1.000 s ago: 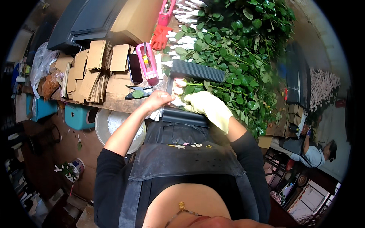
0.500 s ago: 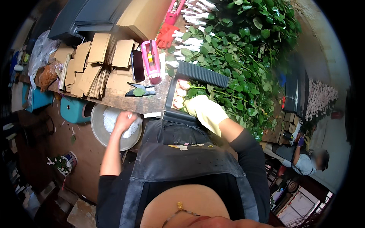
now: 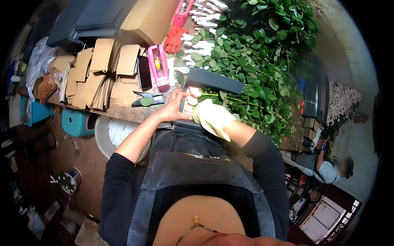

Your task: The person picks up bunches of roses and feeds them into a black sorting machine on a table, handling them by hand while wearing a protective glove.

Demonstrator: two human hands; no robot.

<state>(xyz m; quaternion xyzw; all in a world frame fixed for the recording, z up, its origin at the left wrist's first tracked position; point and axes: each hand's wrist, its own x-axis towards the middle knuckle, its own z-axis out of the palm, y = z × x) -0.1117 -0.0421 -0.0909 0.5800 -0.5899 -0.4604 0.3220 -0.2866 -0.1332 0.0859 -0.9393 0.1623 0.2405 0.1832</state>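
Note:
Pale pink roses [image 3: 194, 92] lie with their heads at the left end of a black trough [image 3: 215, 80] with ridged sides. Their leafy stems run off to the right. My bare left hand [image 3: 174, 107] spans the trough's left end, fingers apart, with the fingertips beside the rose heads and the thumb near the front side. In a pale yellow glove, my right hand [image 3: 213, 118] lies over the front part of the trough. Its fingers are curled on the roses by the heads, though the glove hides much of them.
Left of the trough lie snips [image 3: 147, 99], a phone [image 3: 144, 72], a pink tape dispenser [image 3: 159, 67] and stacked cardboard pieces [image 3: 98, 84]. Rose stems with white-wrapped heads [image 3: 201, 52] are heaped behind. Below the table's edge stands a basin [image 3: 102, 137] of white sleeves. Another person [image 3: 328, 170] works at right.
My left hand has come up from the basin of white sleeves to the trough's left end, beside the rose heads. The gloved right hand stays nearly where it was.

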